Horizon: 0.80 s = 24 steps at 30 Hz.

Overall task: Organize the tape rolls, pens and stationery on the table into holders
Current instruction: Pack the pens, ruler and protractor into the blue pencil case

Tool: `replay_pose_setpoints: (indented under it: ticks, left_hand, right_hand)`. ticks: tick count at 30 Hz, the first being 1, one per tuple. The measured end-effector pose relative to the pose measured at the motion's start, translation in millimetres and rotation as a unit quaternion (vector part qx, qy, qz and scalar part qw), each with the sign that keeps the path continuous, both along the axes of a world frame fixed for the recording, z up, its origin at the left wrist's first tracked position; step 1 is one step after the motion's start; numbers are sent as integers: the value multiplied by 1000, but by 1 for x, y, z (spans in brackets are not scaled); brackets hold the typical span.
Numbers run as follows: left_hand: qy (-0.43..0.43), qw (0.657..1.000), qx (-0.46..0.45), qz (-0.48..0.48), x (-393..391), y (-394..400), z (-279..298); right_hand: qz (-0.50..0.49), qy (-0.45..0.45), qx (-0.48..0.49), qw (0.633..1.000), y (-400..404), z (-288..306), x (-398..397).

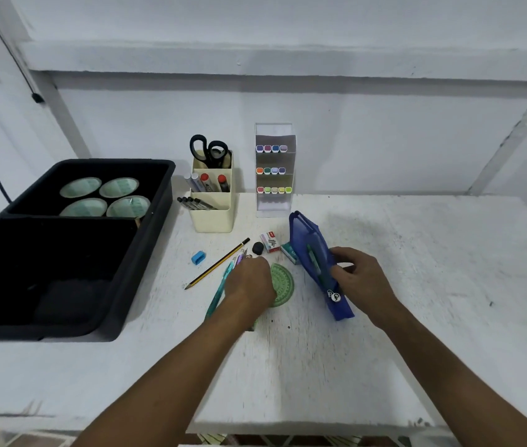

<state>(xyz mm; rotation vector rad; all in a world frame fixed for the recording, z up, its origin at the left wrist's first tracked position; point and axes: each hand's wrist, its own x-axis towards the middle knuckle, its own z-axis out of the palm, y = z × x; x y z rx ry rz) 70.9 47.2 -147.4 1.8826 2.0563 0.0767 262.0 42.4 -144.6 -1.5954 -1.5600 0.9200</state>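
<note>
Two bare forearms reach over a scuffed white surface (384,366). The left hand (249,280), fingers curled down, grips a cluster of teal and purple pens (220,290) beside a green round plastic protractor (283,282). The right hand (360,279) pinches the side of a blue fabric pencil pouch (312,253) standing tilted on its edge. Just beyond lie a yellow-and-black striped pencil (217,264), a blue sharpener (198,257), a black eraser (257,248) and a small white-and-red staples box (270,241). Farther back, a cream tiered plastic holder (214,217) carries markers and black-handled scissors (209,150), next to a clear rack of coloured markers (273,171). At left, a black plastic tray (120,304) holds four tape rolls (105,196) in its far compartment.
</note>
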Motion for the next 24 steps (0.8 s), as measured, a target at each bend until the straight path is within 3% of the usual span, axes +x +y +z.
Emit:
replay_pose_setpoints:
  ticks: [3,6,10,20,24]
  left_hand:
    - [-75,997,11,28,0,4,8]
    - [-216,974,35,54,4,14,23]
    - [-327,943,-12,66,23,22,42]
    - [-378,923,-14,68,37,32,30]
    - [-337,939,30,61,16,37,23]
  right_hand:
    - [0,3,-6,1000,-1,3,4]
    - [5,-1,-7,1000,-3,6,6]
    - [14,4,-10,1000,-4,3,5]
    - [23,-5,-3,1000,-4,-1,4]
    - [16,-7,-6,1000,-4,-2,5]
